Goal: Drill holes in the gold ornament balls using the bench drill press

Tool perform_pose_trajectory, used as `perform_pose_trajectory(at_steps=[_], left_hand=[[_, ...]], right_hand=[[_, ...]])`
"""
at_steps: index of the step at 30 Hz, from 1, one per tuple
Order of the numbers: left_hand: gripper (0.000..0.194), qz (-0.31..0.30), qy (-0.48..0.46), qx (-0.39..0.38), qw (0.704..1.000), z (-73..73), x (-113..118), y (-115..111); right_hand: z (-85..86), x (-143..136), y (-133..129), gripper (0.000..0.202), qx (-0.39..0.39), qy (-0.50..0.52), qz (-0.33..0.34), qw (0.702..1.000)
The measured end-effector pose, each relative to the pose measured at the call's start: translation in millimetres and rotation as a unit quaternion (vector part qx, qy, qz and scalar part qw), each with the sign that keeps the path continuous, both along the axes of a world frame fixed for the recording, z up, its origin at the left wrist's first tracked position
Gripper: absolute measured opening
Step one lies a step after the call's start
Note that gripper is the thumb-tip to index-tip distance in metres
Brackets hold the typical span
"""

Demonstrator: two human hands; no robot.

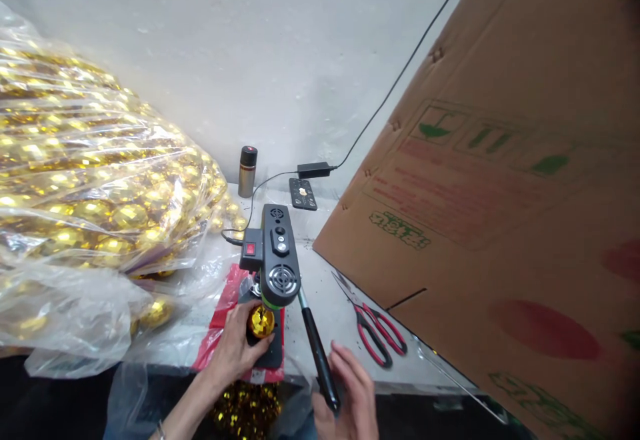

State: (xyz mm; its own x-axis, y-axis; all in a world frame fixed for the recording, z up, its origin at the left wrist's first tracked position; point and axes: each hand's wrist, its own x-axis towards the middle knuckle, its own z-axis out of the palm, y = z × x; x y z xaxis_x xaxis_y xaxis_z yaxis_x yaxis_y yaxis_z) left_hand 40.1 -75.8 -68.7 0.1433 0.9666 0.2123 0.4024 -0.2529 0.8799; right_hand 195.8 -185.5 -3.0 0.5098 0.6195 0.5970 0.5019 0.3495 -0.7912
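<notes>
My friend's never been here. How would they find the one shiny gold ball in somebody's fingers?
Start at the huge clear bag on the left, then go right to the black machine with the red switch. Just below its near end, the left hand holds a shiny gold ball. Lots of gold balls are inside the bag, but this one's outside.

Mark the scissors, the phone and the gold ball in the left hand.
scissors (369, 347): head view, red-and-black handle
phone (303, 194): head view, middle of its face
gold ball (261, 325): head view, front
</notes>
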Motion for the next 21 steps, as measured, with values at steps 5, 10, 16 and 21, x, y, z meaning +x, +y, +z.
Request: perform_pose_trajectory(at_steps=[5, 10, 16, 21], left_hand=[[0.049, 0.003, 0.002, -0.014, 1.0, -1.7, 0, -2], [0.047, 0.003, 0.002, 0.004, 1.0, -6.0, 2, -3], [0.044, 0.01, 0.009, 0.028, 1.0, -8.5, 3, -4], [0.044, 0.007, 0.008, 0.029, 1.0, -5.7, 3, -4]], right_hand=[[51.5, 7, 34, 0.04, 0.089, -0.202, 0.081, 0.972], [77.5, -2, 58, 0.023, 0.136, -0.208, 0.121, 0.961], [45.4, -12, 65, 0.036, 0.167, -0.22, 0.067, 0.959], [35.8, -20, 65, 0.037, 0.176, -0.177, 0.042, 0.968]])
